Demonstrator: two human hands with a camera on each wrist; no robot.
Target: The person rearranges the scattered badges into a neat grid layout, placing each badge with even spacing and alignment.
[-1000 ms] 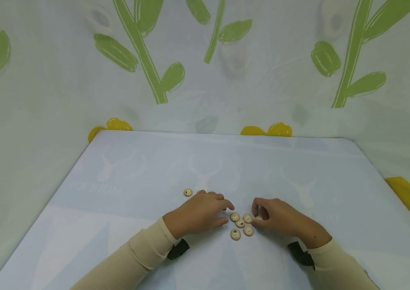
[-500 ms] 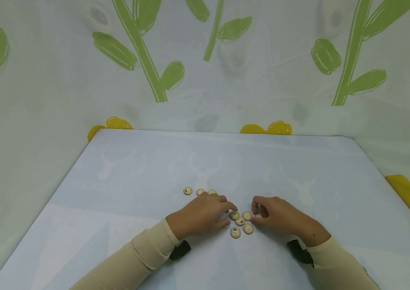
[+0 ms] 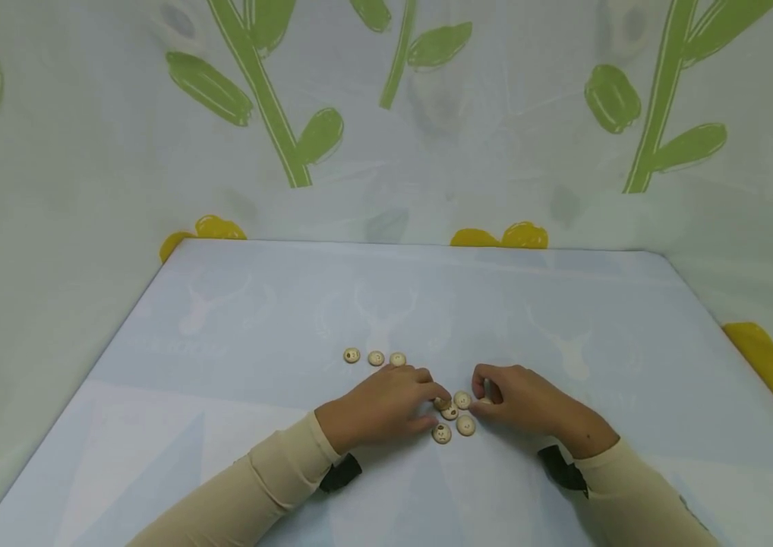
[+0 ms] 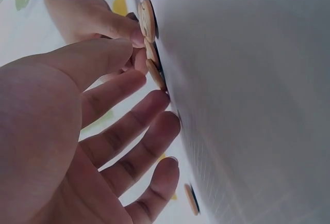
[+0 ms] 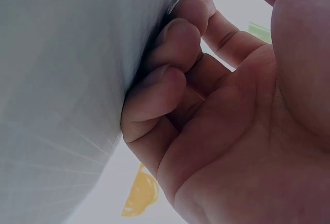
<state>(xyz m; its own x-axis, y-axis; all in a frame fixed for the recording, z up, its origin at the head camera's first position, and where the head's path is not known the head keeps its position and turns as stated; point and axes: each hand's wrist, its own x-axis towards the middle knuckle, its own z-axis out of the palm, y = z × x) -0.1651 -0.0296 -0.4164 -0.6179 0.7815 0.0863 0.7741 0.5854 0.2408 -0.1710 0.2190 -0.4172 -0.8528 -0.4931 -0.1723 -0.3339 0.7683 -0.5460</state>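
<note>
Small round wooden buttons with drawn faces lie in a cluster between the hands. My left hand [image 3: 381,410] reaches in from the left, palm down. Its index fingertip rests over the leftmost button [image 3: 438,406], partly hiding it, with the thumb apart below. In the left wrist view the other fingers are loosely spread near the table. My right hand [image 3: 530,406] is curled with its fingertips on the table, thumb and index finger around a pale button [image 3: 487,401], mostly hidden. Nearby lie a middle button [image 3: 450,412], an upper button [image 3: 462,399] and two lower ones.
A row of buttons [image 3: 376,358] lies beyond the left hand, its right end close to the knuckles. The white and pale blue tabletop [image 3: 277,304] extends around both arms. A curtain [image 3: 496,152] printed with green leaves and yellow flowers hangs behind the far edge.
The left hand has moved slightly right, bringing its index finger over the leftmost button. The row behind it now shows fully. The right hand keeps its pose, and the view has tilted slightly down.
</note>
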